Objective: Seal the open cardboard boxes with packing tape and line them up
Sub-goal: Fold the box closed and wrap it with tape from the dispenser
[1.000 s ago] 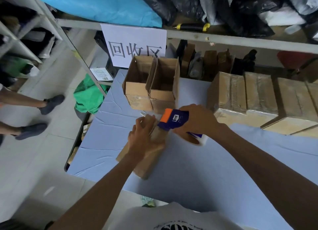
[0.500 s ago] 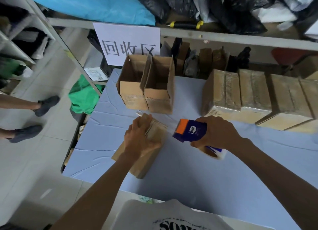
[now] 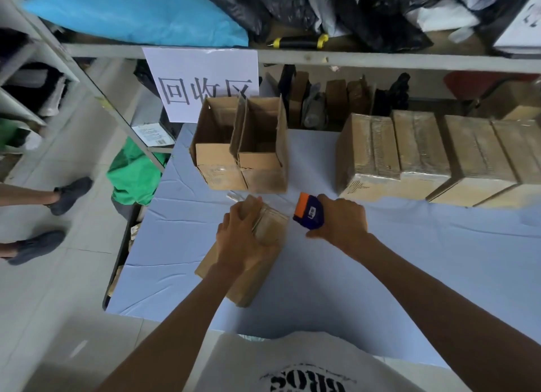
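Two open boxes [image 3: 240, 148] are sitting upper center, contents unclear; sealed boxes [image 3: 424, 157] lining up at right. Left hand [image 3: 246, 233] is pressing w/ flat fingers on center box [image 3: 251, 262]; right hand [image 3: 339, 218] is gripping tape dispenser [image 3: 308, 213], now back nearer box vs 0.5 s ago.

left hand [image 3: 243, 239] pressed flat, right hand [image 3: 341, 217] curled gripping, arms extended

The left hand [image 3: 244, 239] presses down on a cardboard box [image 3: 248, 262] lying on the blue desk [image 3: 409, 274]. Just right of it, the right hand [image 3: 342, 218] grips a tape dispenser [image 3: 308, 213]. Beyond the hands stand two open boxes [image 3: 240, 154]; beyond the right hand, a row of taped boxes [image 3: 433, 157].
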Motion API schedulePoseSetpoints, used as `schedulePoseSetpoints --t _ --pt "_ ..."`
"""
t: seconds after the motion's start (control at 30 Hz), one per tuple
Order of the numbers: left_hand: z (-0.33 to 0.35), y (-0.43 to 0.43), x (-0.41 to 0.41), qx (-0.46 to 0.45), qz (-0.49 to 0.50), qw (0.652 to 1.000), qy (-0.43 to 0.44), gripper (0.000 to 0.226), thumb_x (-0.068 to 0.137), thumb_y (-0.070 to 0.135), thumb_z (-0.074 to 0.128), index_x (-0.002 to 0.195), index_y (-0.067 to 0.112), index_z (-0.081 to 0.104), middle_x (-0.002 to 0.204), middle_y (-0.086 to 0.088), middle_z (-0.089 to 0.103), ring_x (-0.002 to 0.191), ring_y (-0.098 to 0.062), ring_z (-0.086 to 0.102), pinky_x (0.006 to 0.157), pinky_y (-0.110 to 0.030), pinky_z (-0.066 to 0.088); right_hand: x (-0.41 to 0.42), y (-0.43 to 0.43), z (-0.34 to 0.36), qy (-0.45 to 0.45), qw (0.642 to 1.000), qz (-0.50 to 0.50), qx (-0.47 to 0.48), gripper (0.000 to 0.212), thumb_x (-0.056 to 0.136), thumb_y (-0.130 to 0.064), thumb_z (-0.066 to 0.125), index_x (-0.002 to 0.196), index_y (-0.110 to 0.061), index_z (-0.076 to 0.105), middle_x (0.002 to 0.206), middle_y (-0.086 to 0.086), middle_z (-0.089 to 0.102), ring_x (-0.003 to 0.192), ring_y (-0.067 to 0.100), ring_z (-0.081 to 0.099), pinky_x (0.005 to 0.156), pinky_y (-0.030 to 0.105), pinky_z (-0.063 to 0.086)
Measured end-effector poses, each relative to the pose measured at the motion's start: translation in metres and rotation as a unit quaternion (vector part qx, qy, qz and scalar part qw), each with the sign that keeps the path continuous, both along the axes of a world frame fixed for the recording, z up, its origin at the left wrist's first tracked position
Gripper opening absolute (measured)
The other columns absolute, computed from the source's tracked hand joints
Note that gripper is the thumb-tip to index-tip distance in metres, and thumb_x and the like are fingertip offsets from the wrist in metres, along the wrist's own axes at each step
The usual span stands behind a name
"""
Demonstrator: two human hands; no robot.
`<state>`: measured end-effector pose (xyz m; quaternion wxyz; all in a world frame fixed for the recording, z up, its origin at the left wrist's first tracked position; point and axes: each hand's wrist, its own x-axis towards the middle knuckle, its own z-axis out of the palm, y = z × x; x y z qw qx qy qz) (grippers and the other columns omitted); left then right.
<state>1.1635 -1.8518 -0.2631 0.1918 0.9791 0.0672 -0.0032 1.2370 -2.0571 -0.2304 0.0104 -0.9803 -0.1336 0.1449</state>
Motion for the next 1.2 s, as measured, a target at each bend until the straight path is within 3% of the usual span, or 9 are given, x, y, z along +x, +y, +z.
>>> schedulePoseSetpoints --t 0.17,0.3,0.43,0.53,0.63,0.73,0.83,1.03,1.2 --pt "0.002 -0.010 -0.001 -0.038 0.062 0.997 0.016 0.085 0.076 0.059 0.062 0.144 0.031 0.021 0.133 -0.004 0.039 0.116 -0.026 0.047 0.094 -0.041 0.043 -0.018 -0.040 -0.028 -0.026 0.995 -0.053 -0.079 0.075 0.090 -0.029 0.059 0.146 -0.014 0.010 0.128 0.019 0.047 0.113 0.033 0.048 0.091 0.040 0.045" --pt "0.011 -0.028 -0.007 -0.016 0.119 0.991 0.064 0.121 0.055 0.090 0.040 0.148 0.019 0.008 0.132 -0.007 0.036 0.117 -0.026 0.044 0.092 -0.044 0.046 -0.040 -0.042 -0.053 -0.002 0.995 -0.073 -0.070 0.069 0.096 -0.007 0.041 0.148 -0.005 -0.003 0.134 0.025 0.035 0.117 0.036 0.042 0.096 0.039 0.039" --pt "0.011 -0.020 -0.001 -0.141 0.174 0.971 0.080 0.086 0.084 0.057 0.054 0.148 0.017 0.011 0.135 -0.009 0.038 0.121 -0.031 0.046 0.095 -0.050 0.043 -0.045 -0.043 -0.055 -0.005 0.991 -0.098 0.087 0.053 0.093 -0.006 0.039 0.143 -0.017 0.026 0.131 0.018 0.037 0.117 0.032 0.040 0.096 0.039 0.035" --pt "0.008 0.003 0.008 -0.336 0.225 0.910 0.096 0.042 0.099 0.030 0.043 0.139 0.018 0.036 0.128 -0.007 0.052 0.113 -0.026 0.056 0.096 -0.040 0.045 -0.037 -0.038 -0.050 -0.068 0.992 -0.107 -0.009 0.050 0.085 -0.014 0.054 0.130 -0.008 0.034 0.122 0.020 0.043 0.111 0.035 0.042 0.089 0.038 0.037" --pt "0.006 0.011 0.006 -0.365 0.186 0.908 0.088 0.018 0.096 0.030 0.052 0.112 0.023 0.055 0.114 -0.001 0.064 0.083 -0.002 0.058 0.065 -0.014 0.044 -0.033 -0.015 -0.037 -0.048 0.983 -0.083 0.156 0.037 0.089 -0.020 0.055 0.120 -0.003 0.046 0.117 0.017 0.049 0.104 0.033 0.048 0.083 0.038 0.040" --pt "0.006 0.007 0.004 -0.402 0.182 0.896 0.053 0.023 0.095 0.025 0.056 0.118 0.022 0.054 0.115 -0.001 0.062 0.083 -0.002 0.057 0.062 -0.010 0.047 -0.035 0.015 -0.017 0.053 0.910 -0.162 0.378 0.028 0.087 -0.019 0.064 0.110 -0.003 0.057 0.097 0.013 0.062 0.089 0.026 0.060 0.077 0.035 0.047" --pt "0.015 -0.003 0.003 -0.451 0.166 0.877 0.021 0.038 0.094 0.015 0.058 0.131 0.022 0.051 0.120 -0.006 0.061 0.101 -0.016 0.060 0.085 -0.034 0.054 -0.037 0.037 -0.004 0.041 0.844 -0.234 0.481 0.016 0.085 -0.011 0.064 0.098 -0.002 0.062 0.088 0.012 0.067 0.081 0.026 0.064 0.071 0.034 0.052" --pt "0.049 -0.023 0.010 -0.515 0.160 0.836 -0.096 0.034 0.096 0.012 0.055 0.128 0.022 0.051 0.105 0.018 0.060 0.093 0.009 0.061 0.087 -0.023 0.052 -0.029 0.031 0.032 -0.082 0.789 -0.229 0.564 0.021 0.083 -0.014 0.068 0.101 -0.016 0.057 0.082 -0.011 0.062 0.075 0.001 0.059 0.061 0.009 0.046" --pt "0.062 -0.024 0.004 -0.505 0.076 0.851 -0.122 0.047 0.082 0.014 0.073 0.122 0.022 0.051 0.113 0.005 0.063 0.103 -0.013 0.063 0.077 -0.022 0.055 -0.035 0.010 0.054 -0.115 0.799 -0.138 0.574 0.024 0.079 -0.002 0.069 0.094 -0.019 0.061 0.084 -0.012 0.064 0.080 0.000 0.061 0.069 0.011 0.048"
